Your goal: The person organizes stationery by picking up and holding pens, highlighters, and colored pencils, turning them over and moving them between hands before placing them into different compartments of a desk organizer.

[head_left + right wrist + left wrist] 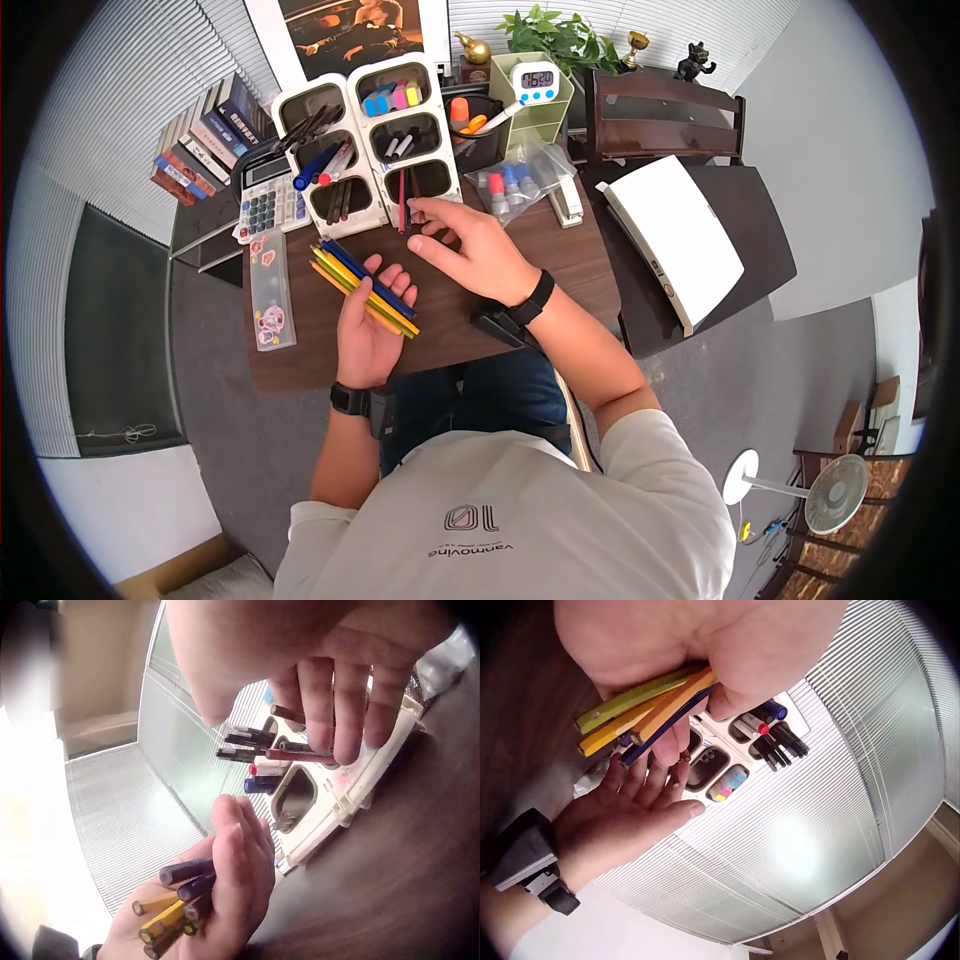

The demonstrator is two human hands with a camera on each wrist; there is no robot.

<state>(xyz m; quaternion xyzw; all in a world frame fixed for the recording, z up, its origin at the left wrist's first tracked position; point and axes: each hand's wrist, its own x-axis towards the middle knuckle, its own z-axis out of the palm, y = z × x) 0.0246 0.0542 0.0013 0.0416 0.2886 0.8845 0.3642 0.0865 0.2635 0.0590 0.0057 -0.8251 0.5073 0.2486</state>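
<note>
In the head view my left hand (pixel 368 335) grips a bundle of coloured pencils (pixel 365 287), yellow, orange, olive and dark blue, that slants across the palm under the thumb. My right hand (pixel 480 250) is at the front right compartment of a white desk organizer (pixel 380 218), thumb spread away from the fingers. A red pencil (pixel 403 205) leans in that compartment, right beside the fingertips. In the right wrist view the fingers (pixel 349 712) extend over the organizer, overlapping the red pencil (pixel 289 755) and a dark pencil (pixel 287 714).
Other compartments hold markers (pixel 338 160), black pens and highlighters (pixel 393 97). A calculator (pixel 270 208) and a stickered translucent case (pixel 268 290) lie left. To the right are a plastic bag with bottles (pixel 525 180), a stapler (pixel 566 203) and a green holder (pixel 545 125) with a timer.
</note>
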